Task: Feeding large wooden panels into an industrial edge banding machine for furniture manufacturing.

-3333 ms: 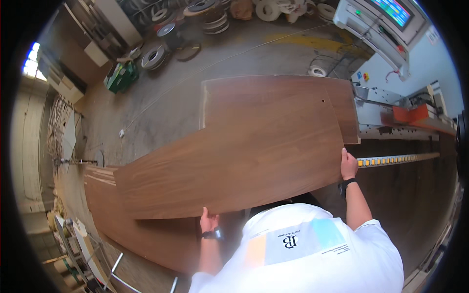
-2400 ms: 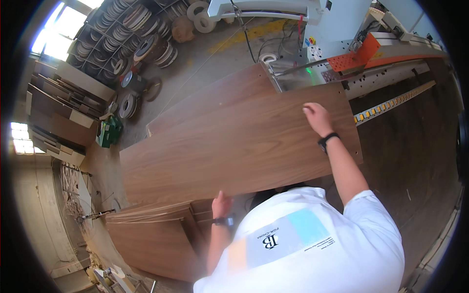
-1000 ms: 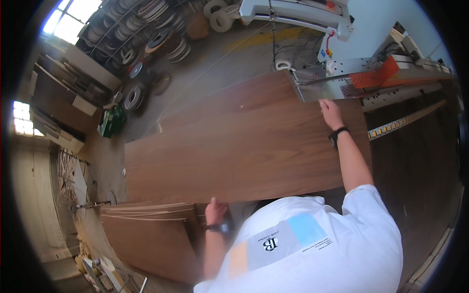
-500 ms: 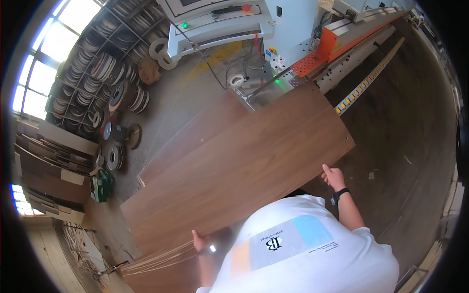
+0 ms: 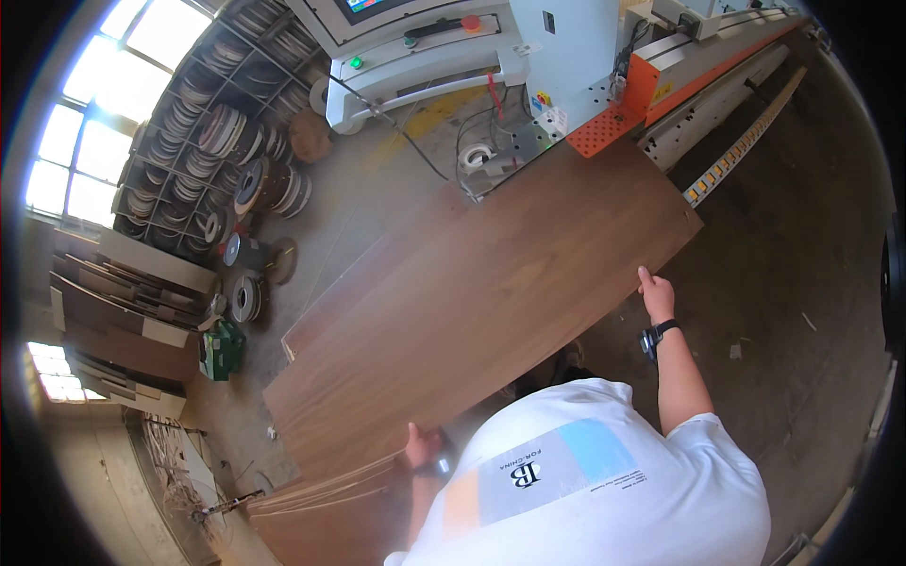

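Observation:
A long brown wood-grain panel [image 5: 491, 292] stretches diagonally in front of me, its far right end up against the machine. My right hand [image 5: 657, 294] grips its near edge toward the right end, thumb on top and fingers hidden underneath. Farther left along the same edge, my left hand [image 5: 425, 443] holds the panel with the thumb up; its other fingers are mostly out of sight. Beyond the panel, part of another reddish-brown panel [image 5: 377, 259] shows. Below my left hand lie more brown panels [image 5: 330, 524] with thin strips along their edges.
The white machine [image 5: 571, 66] has an orange guard [image 5: 604, 127] and a control panel [image 5: 415, 52]. A yellow-marked rail [image 5: 746, 141] extends to the right. Racks of edging rolls [image 5: 203, 132], stacked boards [image 5: 123, 302] and a green box [image 5: 222, 349] stand at the left.
Both hands and the panel have moved forward toward the machine, its right end now reaching beside the orange guard. My view has shifted slightly too.

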Available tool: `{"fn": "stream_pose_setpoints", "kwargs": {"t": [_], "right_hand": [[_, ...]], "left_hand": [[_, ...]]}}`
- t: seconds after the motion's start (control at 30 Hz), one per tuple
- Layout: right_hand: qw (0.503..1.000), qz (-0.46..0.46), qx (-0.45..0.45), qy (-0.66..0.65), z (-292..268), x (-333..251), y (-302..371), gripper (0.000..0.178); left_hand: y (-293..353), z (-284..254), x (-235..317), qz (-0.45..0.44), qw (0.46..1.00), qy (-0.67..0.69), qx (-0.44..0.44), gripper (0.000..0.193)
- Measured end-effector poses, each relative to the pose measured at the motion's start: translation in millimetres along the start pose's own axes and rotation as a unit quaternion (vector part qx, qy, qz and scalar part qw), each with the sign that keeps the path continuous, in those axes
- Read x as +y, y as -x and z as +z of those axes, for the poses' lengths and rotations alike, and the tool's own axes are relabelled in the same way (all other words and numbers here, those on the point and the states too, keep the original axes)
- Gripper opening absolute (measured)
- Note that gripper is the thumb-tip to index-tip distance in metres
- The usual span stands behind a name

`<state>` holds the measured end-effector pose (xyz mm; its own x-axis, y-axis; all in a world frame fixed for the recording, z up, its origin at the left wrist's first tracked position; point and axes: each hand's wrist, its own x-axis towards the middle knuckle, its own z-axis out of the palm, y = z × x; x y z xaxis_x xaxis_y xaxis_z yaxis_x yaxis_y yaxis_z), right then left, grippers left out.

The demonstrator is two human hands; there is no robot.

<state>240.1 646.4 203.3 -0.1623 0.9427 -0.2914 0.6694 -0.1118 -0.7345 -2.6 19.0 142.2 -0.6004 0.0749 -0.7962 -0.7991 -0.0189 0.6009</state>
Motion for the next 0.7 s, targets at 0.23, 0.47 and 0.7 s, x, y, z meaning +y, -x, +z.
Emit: {"fn": "stream_pose_setpoints", "kwargs": {"t": [0.23,0.47,0.7], "right_hand": [[0.998,0.032,-0.022,-0.053,-2.3,2.7,-17.3,0.062],[0.993,0.039,0.004,-0.109,-23.7,8.5,-52.9,0.057],[0.993,0.029,0.044,-0.101,-55.2,16.2,-108.1,0.06]], "left_hand": [[4.7,27.9,3.9,-0.003,0.999,0.044,0.01,0.059],[6.5,51.7,-9.9,0.009,0.999,-0.02,-0.047,0.053],[7.1,103.1,-31.9,-0.052,0.995,0.026,-0.078,0.055]]}}
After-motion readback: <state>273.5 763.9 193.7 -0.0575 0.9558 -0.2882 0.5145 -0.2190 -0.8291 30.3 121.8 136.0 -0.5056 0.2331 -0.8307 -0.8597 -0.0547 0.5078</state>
